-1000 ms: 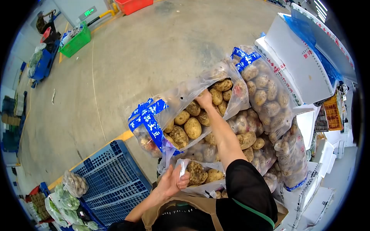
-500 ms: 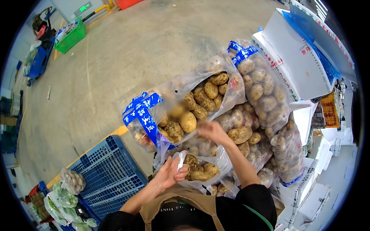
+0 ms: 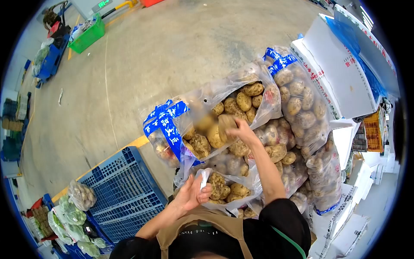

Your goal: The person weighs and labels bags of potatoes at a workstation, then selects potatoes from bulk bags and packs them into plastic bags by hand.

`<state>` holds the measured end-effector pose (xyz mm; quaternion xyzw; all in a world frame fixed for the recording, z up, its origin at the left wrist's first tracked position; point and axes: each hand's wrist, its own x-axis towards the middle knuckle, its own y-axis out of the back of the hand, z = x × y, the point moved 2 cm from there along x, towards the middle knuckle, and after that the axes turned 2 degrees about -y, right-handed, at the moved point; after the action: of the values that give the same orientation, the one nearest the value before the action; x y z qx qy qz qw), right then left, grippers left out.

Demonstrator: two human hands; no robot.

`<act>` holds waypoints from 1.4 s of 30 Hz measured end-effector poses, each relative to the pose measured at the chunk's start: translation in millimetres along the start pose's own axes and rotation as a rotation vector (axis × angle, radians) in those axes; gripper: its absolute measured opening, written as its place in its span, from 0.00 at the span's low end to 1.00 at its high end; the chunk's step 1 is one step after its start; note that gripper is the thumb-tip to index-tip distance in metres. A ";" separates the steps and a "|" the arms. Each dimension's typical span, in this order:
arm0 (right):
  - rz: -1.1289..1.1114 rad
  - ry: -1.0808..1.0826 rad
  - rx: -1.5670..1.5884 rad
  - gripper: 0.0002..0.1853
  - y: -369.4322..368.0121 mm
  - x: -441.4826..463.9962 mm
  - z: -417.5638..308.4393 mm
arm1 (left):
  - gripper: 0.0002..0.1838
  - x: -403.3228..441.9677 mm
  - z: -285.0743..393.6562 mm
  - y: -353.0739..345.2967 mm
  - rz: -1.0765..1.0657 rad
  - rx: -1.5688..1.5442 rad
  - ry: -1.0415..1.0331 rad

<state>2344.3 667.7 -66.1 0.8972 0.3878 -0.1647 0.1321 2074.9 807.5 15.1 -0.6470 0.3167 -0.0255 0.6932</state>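
My left hand (image 3: 190,195) is closed on the gathered white edge of a small clear plastic bag (image 3: 252,183), holding its mouth apart. Several brown potatoes (image 3: 219,186) lie inside that bag. My right hand (image 3: 241,131) grips a potato (image 3: 226,125), slightly blurred, over the torn opening of a large clear sack (image 3: 220,88) with blue tape at its end. Loose potatoes (image 3: 243,101) show through the opening, beside and beyond my right hand.
More filled potato sacks (image 3: 297,103) lie to the right, against white foam boxes (image 3: 338,64). A blue plastic pallet (image 3: 125,194) lies at the lower left, with bagged vegetables (image 3: 71,218) beside it. A green crate (image 3: 88,34) stands far left.
My right hand has moved from the near edge of the large sack's opening to over it, and a potato now shows in its fingers. My left hand keeps its hold on the small bag.
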 end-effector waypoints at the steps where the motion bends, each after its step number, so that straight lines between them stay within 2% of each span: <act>1: -0.141 -0.009 -0.017 0.39 -0.5 -30.8 -6.8 | 0.44 2.5 1.7 0.5 0.012 -0.002 0.005; 3: -0.407 -0.116 -0.440 0.39 -13.9 -85.8 -32.6 | 0.43 6.5 4.2 1.5 0.006 0.005 0.023; 5: -0.626 0.087 -0.487 0.36 -38.8 -117.5 0.1 | 0.42 10.8 6.3 1.9 -0.027 0.016 0.045; 8: -0.462 -0.021 -0.121 0.33 -54.0 -99.8 -38.8 | 0.42 10.3 7.1 1.6 -0.024 0.021 0.053; 9: -0.248 -0.048 -0.287 0.32 -50.1 -71.2 -31.6 | 0.42 10.0 5.9 2.2 -0.047 0.021 0.056; 10: 0.003 -0.079 -0.267 0.32 -54.3 -39.3 -29.5 | 0.42 9.6 3.5 2.8 -0.069 0.022 0.060; 11: 0.202 0.256 -0.395 0.33 -56.3 9.0 4.2 | 0.43 8.9 0.1 3.1 -0.091 0.022 0.064; 12: 0.336 0.347 -0.537 0.31 -61.5 42.2 -5.5 | 0.42 7.6 -3.7 3.2 -0.084 0.010 0.062; 14: 0.194 0.203 -0.016 0.28 -74.2 117.2 13.4 | 0.41 1.8 -3.0 6.0 -0.068 -0.026 0.027; 18: 0.388 0.265 0.025 0.24 -102.4 142.7 -4.1 | 0.36 -8.9 -6.0 8.8 -0.060 -0.067 -0.012; 20: 0.386 0.316 0.045 0.22 -97.8 142.6 3.8 | 0.34 -9.8 -6.4 7.9 -0.060 -0.066 -0.019; 23: 0.439 0.296 0.192 0.22 -81.5 95.7 -2.5 | 0.33 -10.6 -1.0 3.4 -0.062 -0.055 -0.034; 25: 0.194 0.147 0.486 0.26 -58.7 51.1 7.9 | 0.33 -11.6 5.2 14.0 -0.054 -0.047 -0.065; 27: -0.040 0.035 0.412 0.31 -42.7 -19.7 -11.1 | 0.33 -9.2 2.2 16.1 -0.079 -0.048 -0.035; 29: -0.245 -0.146 0.132 0.33 -42.5 -74.3 -9.7 | 0.33 -5.6 1.8 13.4 -0.060 -0.048 -0.027; 31: -0.533 0.074 -0.311 0.33 -61.2 -106.1 -15.6 | 0.33 -3.0 1.7 10.5 -0.085 -0.058 -0.007; 34: -0.432 0.109 -0.392 0.30 -72.1 -96.3 -27.4 | 0.34 -1.6 -0.6 12.6 -0.105 -0.060 0.007; 36: -0.012 -0.001 -0.120 0.29 -83.3 -47.3 -34.6 | 0.35 -2.3 -2.2 10.7 -0.115 -0.047 0.010; 38: 0.135 -0.121 -0.288 0.30 -102.0 13.9 -33.9 | 0.35 -3.5 -4.8 8.0 -0.113 -0.037 0.001; 40: 0.148 -0.053 -0.509 0.31 -134.4 89.8 21.9 | 0.35 -6.6 -6.9 5.9 -0.100 -0.028 -0.016; 42: 0.179 -0.192 -0.422 0.35 -158.0 122.7 43.0 | 0.35 -12.1 -7.6 6.9 -0.089 -0.021 -0.023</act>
<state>2298.3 837.1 -171.4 0.8607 0.3184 -0.1522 0.3669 2059.1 807.3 14.1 -0.6681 0.2799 -0.0457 0.6879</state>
